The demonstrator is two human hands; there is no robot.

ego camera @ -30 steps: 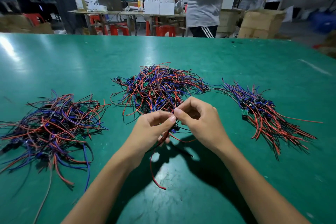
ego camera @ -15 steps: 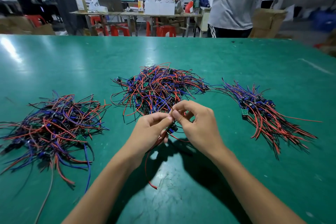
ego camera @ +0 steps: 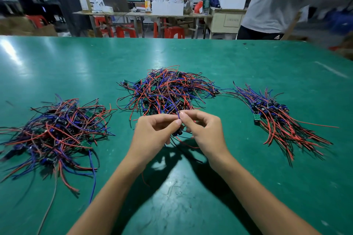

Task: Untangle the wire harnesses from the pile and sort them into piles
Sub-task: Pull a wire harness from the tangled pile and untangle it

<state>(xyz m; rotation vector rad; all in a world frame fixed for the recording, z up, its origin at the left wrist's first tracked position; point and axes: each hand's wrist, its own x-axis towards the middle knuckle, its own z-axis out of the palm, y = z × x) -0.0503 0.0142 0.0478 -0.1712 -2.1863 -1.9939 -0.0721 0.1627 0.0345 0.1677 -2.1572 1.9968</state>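
Observation:
Three heaps of red, blue and black wire harnesses lie on the green table (ego camera: 248,187). The tangled middle pile (ego camera: 166,91) sits just beyond my hands. A loose tangled pile (ego camera: 53,131) is at the left. At the right lies a tidier pile (ego camera: 280,120) with its wires all running the same way. My left hand (ego camera: 152,135) and my right hand (ego camera: 204,131) meet in front of the middle pile, both pinching one wire harness (ego camera: 177,118) between thumb and forefinger. Its blue wire runs up into the pile and its red wire loops below my hands.
A person in a grey shirt (ego camera: 275,2) stands at the table's far right edge. Beyond are work tables, red stools (ego camera: 173,31) and seated workers. Bare green table surface lies between the piles and in front of my arms.
My hands have lifted slightly toward the middle pile and closed together on the harness. The red wire tail has been drawn up under my hands. The standing person has moved right.

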